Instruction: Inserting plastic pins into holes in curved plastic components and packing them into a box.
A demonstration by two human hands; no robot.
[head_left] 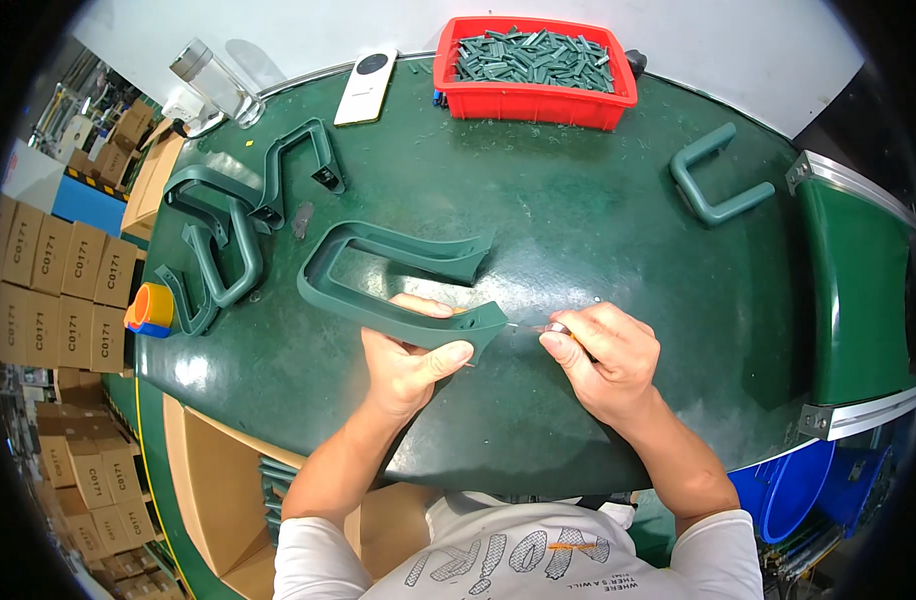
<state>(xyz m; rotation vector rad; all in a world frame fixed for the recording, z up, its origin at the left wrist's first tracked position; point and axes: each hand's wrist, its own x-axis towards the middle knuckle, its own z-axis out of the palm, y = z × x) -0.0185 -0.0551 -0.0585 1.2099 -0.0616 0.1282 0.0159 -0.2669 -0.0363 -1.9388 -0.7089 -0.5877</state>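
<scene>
My left hand (403, 372) is closed round one arm of a green U-shaped plastic handle (323, 280), its thumb pressed on the near side close to the end. The handle is held over the table, its open side toward the right. In my right hand (613, 360) a small knife (556, 329) is pinched between thumb and fingers. Its thin blade points left and reaches the end of the handle's near arm; whether it touches I cannot tell. Most of the knife's grip is hidden inside my fingers.
Several green handles (243, 262) lie at the left, another handle (694, 180) at the right. At the back stand a red bin (538, 105) of small green pieces, a phone (366, 88) and a glass bottle (223, 88). Tape rolls (153, 308) sit at the left edge; a green conveyor belt (863, 300) at right.
</scene>
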